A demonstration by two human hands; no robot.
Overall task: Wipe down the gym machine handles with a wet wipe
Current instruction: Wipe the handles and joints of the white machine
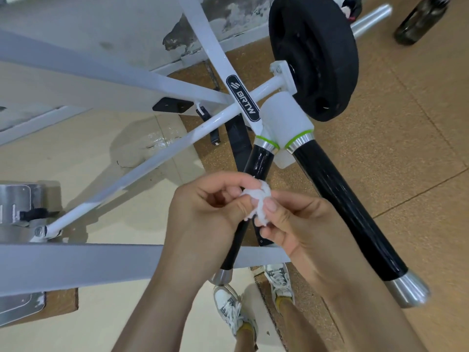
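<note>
A crumpled white wet wipe [257, 201] is pinched between both my hands at the middle of the view. My left hand [203, 212] grips it from the left, my right hand [299, 224] from the right. Both hands hover in front of the thin black handle [261, 161], which runs down to a steel cap [221, 276]. Its middle part is hidden behind my hands, and its upper part looks glossy and wet. The thick black handle [350, 209] slants down to the right and ends in a steel cap [408, 288]. Neither hand touches it.
Both handles join a white hub [284, 118] on the white machine frame [157, 163]. A black weight plate [314, 54] sits on the arm above. A dark bottle [418, 19] stands on the cork floor at top right. A grey beam [76, 265] crosses low on the left.
</note>
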